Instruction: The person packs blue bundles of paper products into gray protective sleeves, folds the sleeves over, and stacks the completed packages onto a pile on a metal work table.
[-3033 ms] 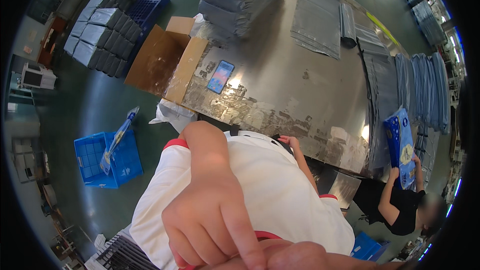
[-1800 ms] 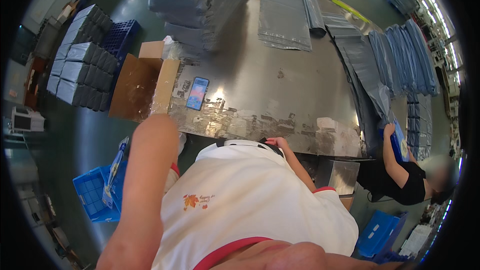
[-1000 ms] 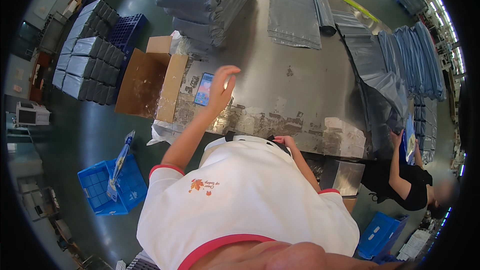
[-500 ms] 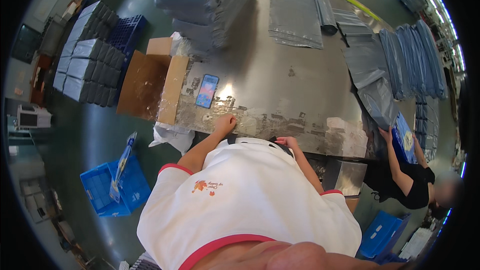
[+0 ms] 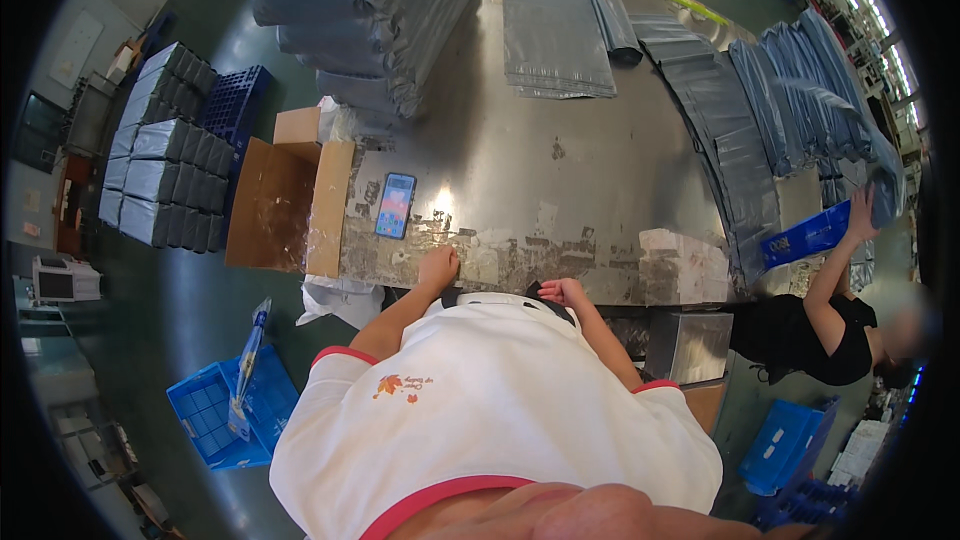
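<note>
My left hand (image 5: pixel 438 267) rests on the near edge of the metal table (image 5: pixel 600 160), its fingers curled into a fist with nothing showing in it. A phone (image 5: pixel 396 206) with a lit screen lies on the tabletop just beyond that hand. Close to my waist, at the table's edge, my right hand (image 5: pixel 563 292) is held with its fingers loosely bent and a little apart, beside a black strap (image 5: pixel 536 289). I see nothing held in it.
Tall stacks of grey plastic bags (image 5: pixel 350 30) rise at the back left. An open cardboard box (image 5: pixel 270 205) stands left of the table, a blue crate (image 5: pixel 225 410) below it. Flat grey sheets (image 5: pixel 555 30) lie at the far side. A co-worker (image 5: pixel 825 325) handles a blue package (image 5: pixel 806 238) at the right.
My view has shifted slightly. My hands stay near the table's edge, the right one's fingers slightly more apart. The co-worker has raised one hand towards the grey bags; the blue package has turned flatter.
</note>
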Demonstrator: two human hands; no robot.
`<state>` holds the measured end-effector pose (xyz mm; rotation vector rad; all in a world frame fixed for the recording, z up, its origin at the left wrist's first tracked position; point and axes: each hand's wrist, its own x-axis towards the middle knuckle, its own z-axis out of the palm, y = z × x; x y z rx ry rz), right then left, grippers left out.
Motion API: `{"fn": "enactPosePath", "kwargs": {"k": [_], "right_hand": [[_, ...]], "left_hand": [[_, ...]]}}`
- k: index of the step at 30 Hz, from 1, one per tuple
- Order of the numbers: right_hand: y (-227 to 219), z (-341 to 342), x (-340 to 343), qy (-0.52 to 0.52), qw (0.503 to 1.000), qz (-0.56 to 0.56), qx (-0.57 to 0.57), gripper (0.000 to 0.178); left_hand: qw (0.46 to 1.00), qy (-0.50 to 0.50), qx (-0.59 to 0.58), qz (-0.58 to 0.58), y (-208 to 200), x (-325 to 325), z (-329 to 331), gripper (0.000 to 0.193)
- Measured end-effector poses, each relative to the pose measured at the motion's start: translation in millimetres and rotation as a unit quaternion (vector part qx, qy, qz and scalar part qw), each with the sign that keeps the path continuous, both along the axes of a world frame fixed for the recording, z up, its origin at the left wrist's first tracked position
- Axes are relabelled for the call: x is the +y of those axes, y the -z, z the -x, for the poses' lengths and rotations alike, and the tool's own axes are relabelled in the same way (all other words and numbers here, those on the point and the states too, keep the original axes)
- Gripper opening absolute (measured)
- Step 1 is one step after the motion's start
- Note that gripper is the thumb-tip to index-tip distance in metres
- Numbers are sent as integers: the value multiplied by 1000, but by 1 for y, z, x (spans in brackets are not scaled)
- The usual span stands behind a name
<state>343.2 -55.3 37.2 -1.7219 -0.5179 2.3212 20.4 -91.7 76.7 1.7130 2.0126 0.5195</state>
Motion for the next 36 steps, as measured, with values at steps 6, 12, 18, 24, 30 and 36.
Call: {"fn": "enactPosePath", "kwargs": {"k": [6,12,18,24,30,36], "right_hand": [[-3,1,-2,2,1000,-7,-3,38],[-15,3,-2,-4,1000,-11,-8,38],[-10,-1,-2,-14,1000,-18,2,39],[-4,-1,-2,-8,1000,-14,-4,37],[-4,-1,-1,-6,1000,-12,7,40],[-3,-1,0,2,1000,-2,8,43]], "left_hand": [[1000,-15,-19,3,2,-2,-1,13],[999,-22,-28,-16,2,-4,0,14],[997,-28,-53,-38,4,-5,-1,12],[997,-27,-54,-46,7,-5,-1,12],[997,-31,-53,-46,8,-7,0,11],[998,-30,-45,-46,12,-6,0,12]]}}
